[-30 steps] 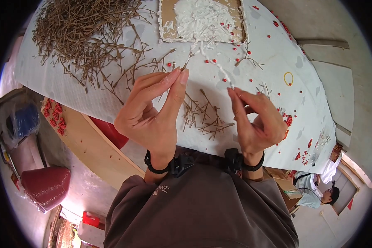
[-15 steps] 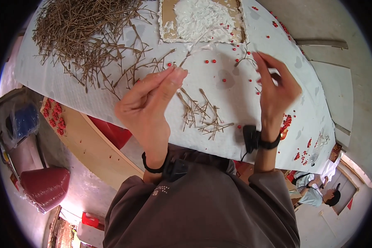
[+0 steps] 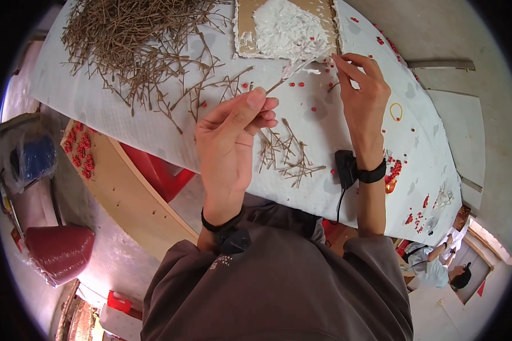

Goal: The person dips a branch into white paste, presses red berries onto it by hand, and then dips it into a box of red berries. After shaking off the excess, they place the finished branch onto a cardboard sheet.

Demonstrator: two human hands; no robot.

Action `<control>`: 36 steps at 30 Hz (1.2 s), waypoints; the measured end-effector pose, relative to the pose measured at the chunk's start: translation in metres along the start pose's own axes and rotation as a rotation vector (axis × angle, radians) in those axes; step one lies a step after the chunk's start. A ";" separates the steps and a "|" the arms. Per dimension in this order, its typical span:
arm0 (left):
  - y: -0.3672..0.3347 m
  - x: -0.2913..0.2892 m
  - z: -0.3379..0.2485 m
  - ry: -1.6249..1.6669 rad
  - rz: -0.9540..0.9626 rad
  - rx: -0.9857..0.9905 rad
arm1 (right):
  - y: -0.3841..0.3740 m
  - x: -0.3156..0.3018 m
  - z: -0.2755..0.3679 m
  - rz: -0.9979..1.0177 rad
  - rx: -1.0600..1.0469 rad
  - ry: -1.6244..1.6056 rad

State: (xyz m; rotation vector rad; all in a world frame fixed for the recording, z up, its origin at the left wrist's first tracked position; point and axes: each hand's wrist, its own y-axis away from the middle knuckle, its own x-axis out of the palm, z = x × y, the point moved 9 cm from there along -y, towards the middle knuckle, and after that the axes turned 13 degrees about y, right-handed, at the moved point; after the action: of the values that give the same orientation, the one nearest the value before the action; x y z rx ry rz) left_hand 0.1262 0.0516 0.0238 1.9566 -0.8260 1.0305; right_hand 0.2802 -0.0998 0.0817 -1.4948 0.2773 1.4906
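My left hand (image 3: 227, 131) pinches the brown lower end of a branched twig (image 3: 275, 86) between thumb and forefinger. The twig's forked far tips are coated in white paste and reach toward a cardboard piece (image 3: 246, 50) spread with thick white paste (image 3: 290, 31). My right hand (image 3: 365, 91) is at the cardboard's near right corner, thumb and forefinger closed together. Whatever lies between those fingertips is too small to make out. Small red berries (image 3: 314, 109) are scattered on the white table cover below and between my hands.
A large heap of brown twigs (image 3: 125, 51) lies far left, a smaller pile (image 3: 290, 153) nearer me. A yellow rubber band (image 3: 396, 111) and red berry clusters (image 3: 393, 170) lie to the right. Berry bunches (image 3: 81, 150) rest on a left-hand board. Another person (image 3: 435, 264) is at lower right.
My left hand has moved right and turned, carrying the twig. My right hand has shifted left and farther away, its fingers closing by the cardboard corner. The yellow rubber band has come into sight.
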 end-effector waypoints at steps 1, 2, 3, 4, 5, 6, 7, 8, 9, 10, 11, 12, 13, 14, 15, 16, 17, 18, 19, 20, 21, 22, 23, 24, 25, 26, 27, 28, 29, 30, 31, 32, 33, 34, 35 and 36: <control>0.003 0.001 0.000 -0.003 0.004 0.000 | 0.000 -0.003 0.003 -0.023 -0.026 -0.003; 0.006 0.001 0.008 0.088 0.001 -0.093 | 0.000 -0.006 0.006 -0.047 -0.052 -0.005; 0.009 0.002 0.015 0.179 0.000 -0.185 | 0.000 -0.006 0.006 -0.055 -0.052 -0.006; 0.014 0.005 0.023 0.269 0.000 -0.277 | 0.002 -0.003 0.004 -0.042 -0.012 -0.030; 0.018 0.006 0.022 0.265 0.008 -0.273 | 0.003 0.001 0.001 -0.029 0.027 -0.054; 0.023 0.009 0.028 0.347 0.008 -0.334 | 0.003 0.003 -0.001 -0.016 0.065 -0.079; 0.029 0.012 0.033 0.428 0.008 -0.394 | 0.002 0.001 0.001 -0.025 0.061 -0.083; 0.036 0.016 0.038 0.508 0.008 -0.457 | 0.000 -0.001 0.000 -0.019 0.072 -0.050; 0.040 0.019 0.038 0.505 0.017 -0.455 | -0.001 -0.002 -0.001 -0.013 0.082 -0.017; 0.045 0.020 0.038 0.533 0.007 -0.459 | -0.004 -0.003 -0.002 -0.008 0.089 0.013; 0.049 0.022 0.038 0.561 -0.003 -0.463 | -0.005 -0.003 -0.002 -0.017 0.084 0.010; 0.054 0.023 0.037 0.589 -0.013 -0.468 | -0.005 0.002 -0.003 -0.011 0.076 0.017; 0.058 0.025 0.036 0.588 -0.002 -0.465 | -0.004 0.006 -0.004 -0.004 0.068 0.026; 0.061 0.025 0.035 0.560 -0.012 -0.440 | -0.004 0.008 -0.006 0.002 0.061 0.036; 0.064 0.023 0.032 0.533 -0.024 -0.411 | -0.003 0.008 -0.005 -0.005 0.055 0.034; 0.066 0.020 0.029 0.506 -0.036 -0.383 | -0.002 0.009 -0.006 0.002 0.063 0.056; 0.069 0.020 0.028 0.506 -0.029 -0.379 | -0.002 0.009 -0.007 0.010 0.071 0.079; 0.071 0.016 0.024 0.494 -0.034 -0.355 | -0.002 0.008 -0.007 0.019 0.081 0.103; 0.072 0.012 0.020 0.482 -0.039 -0.332 | -0.004 0.006 -0.005 0.014 0.078 0.103; 0.074 0.008 0.016 0.470 -0.045 -0.309 | -0.005 0.003 -0.005 0.008 0.083 0.143; 0.076 0.006 0.014 0.470 -0.041 -0.308 | -0.007 0.000 -0.005 0.003 0.088 0.183; 0.078 0.003 0.010 0.473 -0.038 -0.288 | -0.009 -0.002 -0.005 -0.002 0.094 0.222; 0.079 0.001 0.008 0.476 -0.033 -0.271 | -0.012 -0.002 -0.008 -0.005 0.093 0.226; 0.080 0.000 0.005 0.480 -0.030 -0.254 | -0.015 -0.002 -0.014 -0.005 0.083 0.211; 0.081 -0.001 0.005 0.481 -0.029 -0.252 | -0.018 0.000 -0.017 -0.004 0.070 0.193; 0.082 -0.003 0.003 0.472 -0.030 -0.240 | -0.019 0.001 -0.021 -0.002 0.058 0.176; 0.082 -0.004 0.002 0.462 -0.032 -0.229 | -0.017 0.001 -0.025 -0.001 0.057 0.176; 0.082 -0.006 0.000 0.452 -0.036 -0.215 | -0.016 0.003 -0.025 0.023 0.045 0.127; 0.082 -0.008 0.000 0.453 -0.039 -0.214 | -0.015 0.005 -0.024 0.047 0.034 0.078; 0.082 -0.009 0.000 0.447 -0.045 -0.209 | -0.015 0.008 -0.023 0.072 0.024 0.030; 0.081 -0.011 0.000 0.440 -0.051 -0.205 | -0.013 0.008 -0.024 0.075 0.024 0.030; 0.080 -0.013 0.000 0.433 -0.058 -0.202 | -0.011 0.007 -0.026 0.088 0.038 -0.010; 0.079 -0.013 0.000 0.432 -0.060 -0.205 | -0.009 0.004 -0.025 0.099 0.053 -0.049; 0.078 -0.013 -0.001 0.434 -0.049 -0.203 | -0.008 0.003 -0.026 0.111 0.069 -0.088; 0.077 -0.013 -0.002 0.435 -0.039 -0.201 | -0.007 0.004 -0.029 0.113 0.073 -0.087; 0.076 -0.013 -0.002 0.435 -0.029 -0.198 | -0.005 0.003 -0.028 0.075 -0.019 -0.049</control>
State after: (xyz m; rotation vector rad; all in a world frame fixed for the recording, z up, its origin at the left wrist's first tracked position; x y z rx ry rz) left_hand 0.0579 0.0179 0.0379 1.4973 -0.6256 1.2469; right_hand 0.3023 -0.1161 0.0758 -1.4747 0.2926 1.5914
